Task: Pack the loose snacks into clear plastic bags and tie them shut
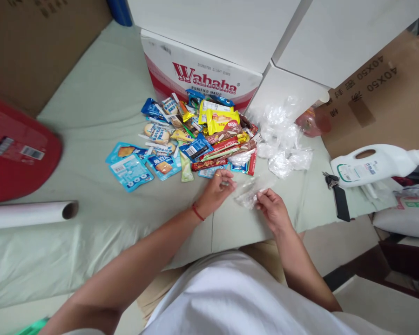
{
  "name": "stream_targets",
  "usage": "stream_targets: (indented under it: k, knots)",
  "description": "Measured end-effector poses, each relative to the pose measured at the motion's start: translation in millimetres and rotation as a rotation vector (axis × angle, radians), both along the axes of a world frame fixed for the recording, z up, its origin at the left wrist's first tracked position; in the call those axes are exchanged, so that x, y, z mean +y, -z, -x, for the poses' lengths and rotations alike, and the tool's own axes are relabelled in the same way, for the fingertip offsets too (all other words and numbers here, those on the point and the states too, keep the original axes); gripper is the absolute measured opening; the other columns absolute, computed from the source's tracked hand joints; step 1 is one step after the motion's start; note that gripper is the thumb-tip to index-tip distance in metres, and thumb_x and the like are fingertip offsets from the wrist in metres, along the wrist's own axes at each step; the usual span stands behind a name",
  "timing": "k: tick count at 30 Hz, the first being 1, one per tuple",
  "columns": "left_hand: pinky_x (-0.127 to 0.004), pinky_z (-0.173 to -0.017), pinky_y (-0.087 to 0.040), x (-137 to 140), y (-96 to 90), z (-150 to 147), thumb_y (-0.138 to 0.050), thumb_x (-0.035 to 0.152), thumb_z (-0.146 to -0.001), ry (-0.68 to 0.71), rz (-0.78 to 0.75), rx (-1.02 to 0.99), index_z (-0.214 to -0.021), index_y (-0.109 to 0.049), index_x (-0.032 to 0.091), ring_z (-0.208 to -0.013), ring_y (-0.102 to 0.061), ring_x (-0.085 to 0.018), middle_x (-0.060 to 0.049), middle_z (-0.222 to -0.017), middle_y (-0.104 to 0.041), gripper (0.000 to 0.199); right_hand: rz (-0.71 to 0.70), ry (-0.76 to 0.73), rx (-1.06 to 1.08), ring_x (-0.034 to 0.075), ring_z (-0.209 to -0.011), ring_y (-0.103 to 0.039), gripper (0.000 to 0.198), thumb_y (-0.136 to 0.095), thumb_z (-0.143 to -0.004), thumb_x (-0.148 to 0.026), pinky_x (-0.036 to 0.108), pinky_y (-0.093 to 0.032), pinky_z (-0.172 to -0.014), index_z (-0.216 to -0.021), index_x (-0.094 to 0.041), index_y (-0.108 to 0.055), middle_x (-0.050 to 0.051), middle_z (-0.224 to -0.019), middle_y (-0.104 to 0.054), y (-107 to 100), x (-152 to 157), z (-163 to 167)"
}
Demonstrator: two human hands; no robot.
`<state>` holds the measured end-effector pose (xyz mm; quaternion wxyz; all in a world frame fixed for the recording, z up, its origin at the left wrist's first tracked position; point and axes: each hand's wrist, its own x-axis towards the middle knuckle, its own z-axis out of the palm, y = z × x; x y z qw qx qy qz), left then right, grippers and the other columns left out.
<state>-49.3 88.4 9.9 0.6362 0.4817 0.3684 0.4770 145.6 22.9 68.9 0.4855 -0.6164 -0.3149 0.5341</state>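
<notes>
Between thumb and fingers, my right hand (pixel 274 209) pinches a crumpled clear plastic bag (pixel 247 194) just above the cloth. My left hand (pixel 215 191), with a red string on the wrist, hovers at the bag's left end. Its fingers are loosely curled and apart, and I see nothing held in them. Beyond both hands lies a heap of packaged snacks, including a yellow packet (pixel 222 122), a dark blue packet (pixel 196 146) and red-wrapped bars (pixel 209 165). Light blue snack pouches (pixel 131 173) lie at the heap's left. Right of the heap is a pile of clear plastic bags (pixel 282 139).
A Wahaha carton (pixel 202 70) stands behind the snacks. At right are a white jug (pixel 373 165) lying on its side, keys with a black fob (pixel 341 202) and a brown carton (pixel 380 97). A red container (pixel 21 149) and a white roll (pixel 28 214) are at left.
</notes>
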Motion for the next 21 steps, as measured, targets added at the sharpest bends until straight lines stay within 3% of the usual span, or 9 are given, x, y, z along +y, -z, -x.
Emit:
stream_targets:
  k: [3,4,6,9,12,16,21]
  knots:
    - [-0.034,-0.089,-0.053,-10.6,-1.9,-6.5,-0.086,0.055,-0.071,0.047,-0.001,0.017,-0.126,-0.055,0.021,-0.114,-0.063,-0.023,-0.013,-0.136,-0.06,0.071,-0.021,-0.12,0.024,0.012,-0.066,-0.049,0.038,-0.093,-0.068,-0.051,0.026,-0.043,-0.062,-0.075,-0.021,-0.07,-0.002,-0.072,-0.059,-4.0,-0.9,15.3]
    - [-0.033,-0.086,-0.053,-11.9,-2.3,-7.3,-0.087,0.055,-0.07,0.041,0.029,0.025,-0.125,-0.056,0.021,-0.109,-0.064,-0.023,-0.013,-0.132,-0.063,0.072,-0.02,-0.153,0.044,0.012,-0.067,-0.05,0.037,-0.093,-0.068,-0.05,0.026,-0.043,-0.064,-0.076,-0.021,-0.071,-0.002,-0.072,-0.059,-5.9,-1.0,19.1]
    - [-0.029,-0.07,-0.05,-9.7,-2.9,-5.9,-0.082,0.059,-0.075,0.018,0.106,0.041,-0.11,-0.062,0.019,-0.083,-0.065,-0.018,-0.006,-0.101,-0.07,0.057,-0.015,-0.193,0.081,0.013,-0.068,-0.051,0.036,-0.093,-0.069,-0.05,0.026,-0.044,-0.066,-0.076,-0.021,-0.072,-0.002,-0.072,-0.06,-9.3,-1.5,21.6]
    - [-0.025,-0.05,-0.034,1.7,-4.3,1.8,-0.066,0.065,-0.086,-0.02,0.171,0.033,-0.086,-0.058,0.02,-0.051,-0.045,-0.011,0.005,-0.061,-0.052,0.046,0.005,-0.18,0.111,0.013,-0.068,-0.053,0.037,-0.094,-0.068,-0.049,0.027,-0.045,-0.066,-0.074,-0.021,-0.071,-0.001,-0.073,-0.061,-10.5,-4.6,11.3]
    - [-0.025,-0.048,-0.028,11.2,-6.8,8.9,-0.062,0.065,-0.089,-0.085,0.16,0.025,-0.084,-0.055,0.022,-0.047,-0.037,-0.01,0.007,-0.056,-0.046,0.044,0.066,-0.153,0.081,0.012,-0.066,-0.053,0.04,-0.094,-0.068,-0.05,0.025,-0.043,-0.062,-0.075,-0.02,-0.069,0.001,-0.078,-0.066,-6.0,-10.2,-8.1]
    - [-0.025,-0.049,-0.03,10.7,-11.2,10.7,-0.067,0.063,-0.086,-0.103,0.116,0.066,-0.082,-0.057,0.021,-0.049,-0.039,-0.01,0.007,-0.055,-0.048,0.043,0.135,-0.048,-0.03,0.01,-0.064,-0.053,0.048,-0.094,-0.064,-0.057,0.023,-0.042,-0.057,-0.078,-0.019,-0.068,0.002,-0.081,-0.068,1.0,-12.0,-23.6]
    - [-0.025,-0.05,-0.031,4.5,-15.7,9.2,-0.063,0.068,-0.087,-0.062,0.047,0.143,-0.086,-0.06,0.02,-0.05,-0.041,-0.011,0.007,-0.057,-0.046,0.048,0.095,0.116,-0.079,0.009,-0.063,-0.055,0.062,-0.085,-0.067,-0.069,0.021,-0.036,-0.045,-0.103,-0.022,-0.068,0.004,-0.104,-0.072,9.3,13.2,-10.0]
